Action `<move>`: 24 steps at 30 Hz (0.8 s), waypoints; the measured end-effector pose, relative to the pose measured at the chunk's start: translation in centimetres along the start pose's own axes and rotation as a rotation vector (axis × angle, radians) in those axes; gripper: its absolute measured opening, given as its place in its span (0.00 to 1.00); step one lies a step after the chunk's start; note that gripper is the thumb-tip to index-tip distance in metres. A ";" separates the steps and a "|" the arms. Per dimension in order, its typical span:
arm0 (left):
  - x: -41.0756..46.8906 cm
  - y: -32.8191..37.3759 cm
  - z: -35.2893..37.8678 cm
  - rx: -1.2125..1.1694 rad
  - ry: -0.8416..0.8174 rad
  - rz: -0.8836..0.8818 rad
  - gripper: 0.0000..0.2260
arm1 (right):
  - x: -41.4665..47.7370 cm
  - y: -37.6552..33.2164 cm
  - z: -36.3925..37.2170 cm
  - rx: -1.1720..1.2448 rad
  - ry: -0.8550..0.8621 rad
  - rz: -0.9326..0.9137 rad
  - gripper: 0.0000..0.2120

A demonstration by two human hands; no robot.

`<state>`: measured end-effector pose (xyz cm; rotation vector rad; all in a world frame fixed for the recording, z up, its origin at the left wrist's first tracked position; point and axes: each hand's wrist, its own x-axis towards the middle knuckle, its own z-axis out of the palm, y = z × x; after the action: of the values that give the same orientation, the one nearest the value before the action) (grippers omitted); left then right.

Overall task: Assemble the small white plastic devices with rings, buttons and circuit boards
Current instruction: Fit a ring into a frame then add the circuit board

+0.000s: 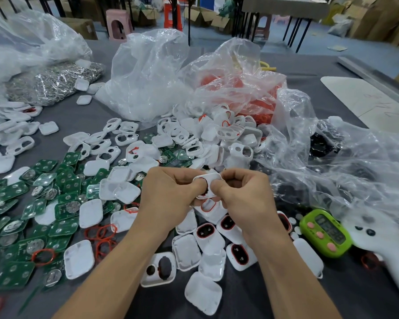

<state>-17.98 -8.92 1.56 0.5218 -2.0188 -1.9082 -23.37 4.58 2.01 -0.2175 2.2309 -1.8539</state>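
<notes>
A white shell is held above the grey counter, just in front of a heap of similar shells; it is pinched between the curled fingers and thumb of the left hand and of the right hand; both thumbs are pressed beside a black button in it; green circuit boards and loose red rings are spread at the left; a green timer is seen at the right.

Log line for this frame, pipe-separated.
left hand: grips white shell | right hand: grips same shell | black insert: between both thumbs | green circuit boards: loose pile, left | state: assembly in progress
</notes>
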 end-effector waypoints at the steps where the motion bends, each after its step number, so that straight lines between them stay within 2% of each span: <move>1: 0.0 -0.1 0.1 0.005 0.001 0.005 0.11 | 0.0 0.1 -0.1 -0.004 0.019 -0.001 0.09; 6: -0.2 -0.1 0.2 0.017 0.007 0.017 0.11 | 0.3 0.0 -0.2 0.049 0.015 0.043 0.15; 9: -0.1 0.2 0.1 -0.057 -0.027 -0.016 0.10 | 0.2 -0.2 -0.4 0.122 -0.104 0.099 0.13; 14: 0.0 0.4 -0.1 -0.154 -0.066 -0.046 0.10 | 0.2 -0.8 -0.9 0.251 -0.208 0.173 0.10; 19: 0.4 0.1 -0.5 -0.225 -0.134 -0.061 0.07 | 0.4 -0.9 -1.0 0.322 -0.152 0.189 0.11; 20: 0.5 0.1 -0.7 -0.257 -0.163 -0.065 0.09 | 0.5 -1.0 -1.0 0.340 -0.132 0.193 0.11; 24: 0.6 -0.3 -1.0 -0.361 -0.334 0.004 0.28 | 0.4 -1.2 -1.2 0.421 -0.123 0.209 0.15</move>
<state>-18.05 -10.12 1.33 0.1115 -1.7795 -2.4157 -24.10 5.43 3.37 -0.0207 1.6647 -2.0705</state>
